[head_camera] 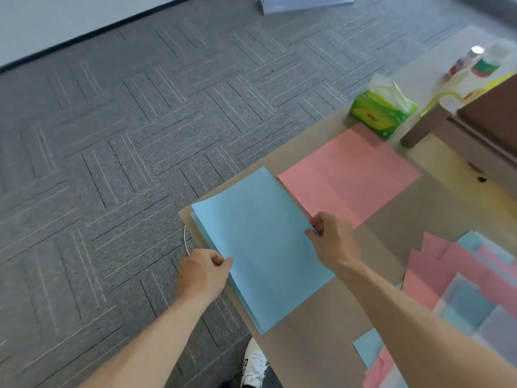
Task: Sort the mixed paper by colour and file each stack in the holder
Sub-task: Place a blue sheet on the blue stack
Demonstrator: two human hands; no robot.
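The blue stack (260,247) lay slantwise on the near left corner of the table (321,345), its long edges running from far left to near right. Its top sheet sat slightly askew, so lower sheets showed along the left edge. The left hand (204,273) pinched the left long edge and the right hand (330,239) pinched the right one. The pink stack (347,177) lay flat just beyond it to the right, at the same slant, its sheets a little fanned at the far corner. At the near right sat the mixed pile (436,264), with pink and blue sheets overlapping loosely and frosted see-through sheets (470,301) on top.
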